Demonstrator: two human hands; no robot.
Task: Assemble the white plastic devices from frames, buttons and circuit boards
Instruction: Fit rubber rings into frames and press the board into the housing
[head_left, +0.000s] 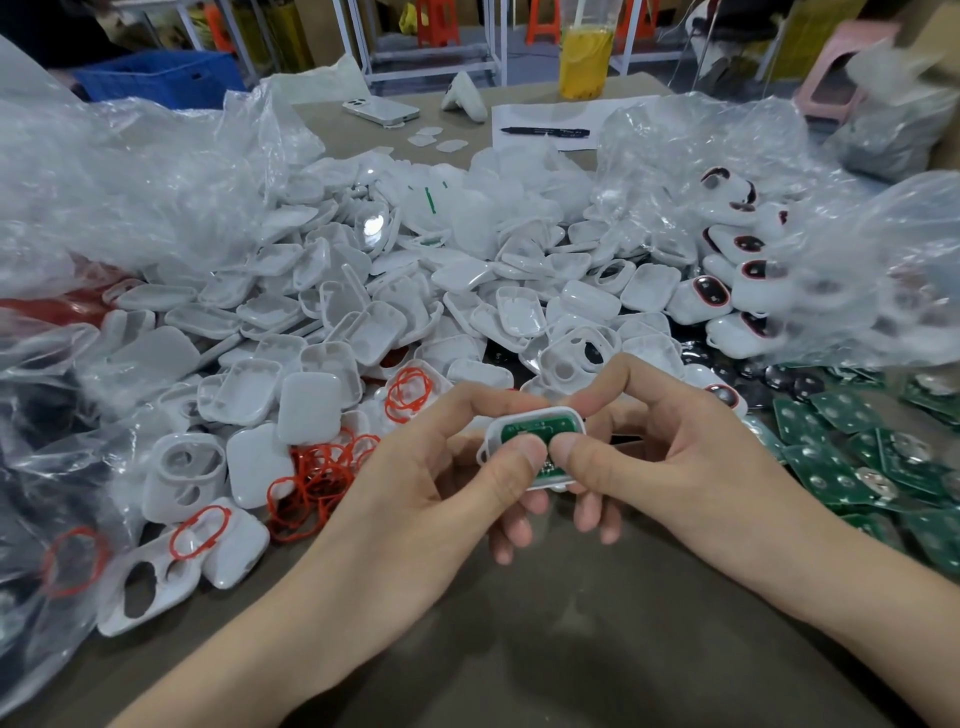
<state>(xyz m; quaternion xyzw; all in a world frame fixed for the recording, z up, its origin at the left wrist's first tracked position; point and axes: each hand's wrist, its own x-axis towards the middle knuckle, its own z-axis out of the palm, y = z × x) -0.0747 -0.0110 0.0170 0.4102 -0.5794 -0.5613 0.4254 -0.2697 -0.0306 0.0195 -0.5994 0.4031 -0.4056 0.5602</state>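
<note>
Both hands, left (441, 467) and right (649, 457), curl round one frame (535, 483), thumbs apparently pressing its board (530, 428), above the bench (519, 649).

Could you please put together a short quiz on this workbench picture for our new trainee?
1. True or false: the left hand and right hand hold one white frame with a green circuit board in it.
2. The loose circuit boards lie: A) on the person's left B) on the person's right C) far back, centre.
3. Fill in: the loose rings are ____.
Key: 1 true; 2 B; 3 red.
</note>
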